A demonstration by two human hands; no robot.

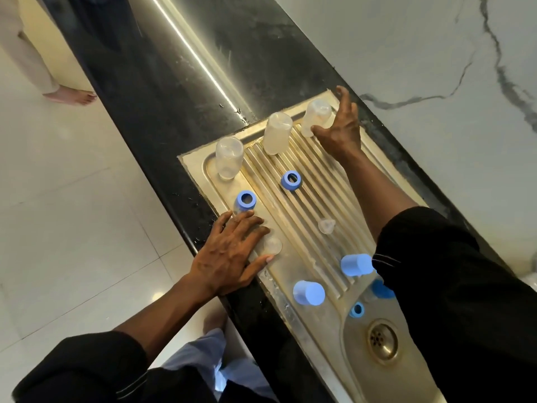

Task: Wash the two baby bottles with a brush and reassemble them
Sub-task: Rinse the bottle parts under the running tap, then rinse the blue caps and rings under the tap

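Three clear bottle bodies stand upside down at the far end of the steel drainboard [308, 251]: left bottle [229, 157], middle bottle [277, 132], far bottle [315, 114]. My right hand [338, 129] is beside the far bottle, thumb touching its lower part, fingers spread apart from it. My left hand [232, 254] rests flat on the drainboard's near edge, fingers straight, next to a clear nipple [274, 245]. A second nipple [327, 225] lies on the ribs. Two blue rings [291, 180] [246, 200] and two blue caps [357, 264] [308, 292] lie around.
The sink bowl with its drain [382, 340] is at the lower right, with more blue parts [357, 309] at its rim, partly hidden by my right sleeve. Black counter [180, 91] stretches away; a marble wall [436, 68] bounds the right. Another person's foot [72, 96] stands on the floor, far left.
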